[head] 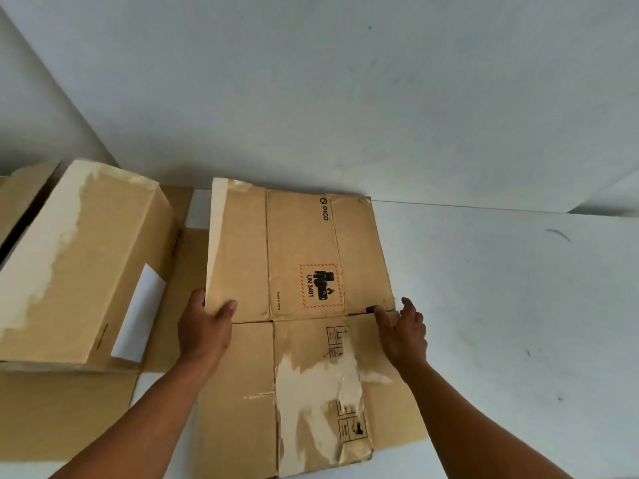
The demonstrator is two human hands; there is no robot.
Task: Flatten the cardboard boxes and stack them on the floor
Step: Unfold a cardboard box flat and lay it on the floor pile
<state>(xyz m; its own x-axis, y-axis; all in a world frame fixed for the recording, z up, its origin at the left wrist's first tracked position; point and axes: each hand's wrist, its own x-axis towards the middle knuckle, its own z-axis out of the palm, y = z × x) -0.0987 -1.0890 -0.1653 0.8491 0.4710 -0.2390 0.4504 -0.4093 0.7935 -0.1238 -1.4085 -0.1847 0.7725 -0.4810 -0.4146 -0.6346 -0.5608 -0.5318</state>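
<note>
A flattened brown cardboard box (301, 243) with a "PICO" print and a red-framed "UN 3481" label lies on the white floor in front of me. My left hand (204, 326) grips its left flap, thumb on top, fingers hidden under the raised edge. My right hand (403, 326) pinches the right edge at the fold line beside a small black mark. The near half of the box (311, 392) shows torn pale patches. A second cardboard box (86, 264), still standing as a box, sits to the left.
More flat cardboard (52, 409) lies under and in front of the standing box at the lower left. A white wall (345, 98) rises just behind the boxes. White floor (518, 305) stretches to the right.
</note>
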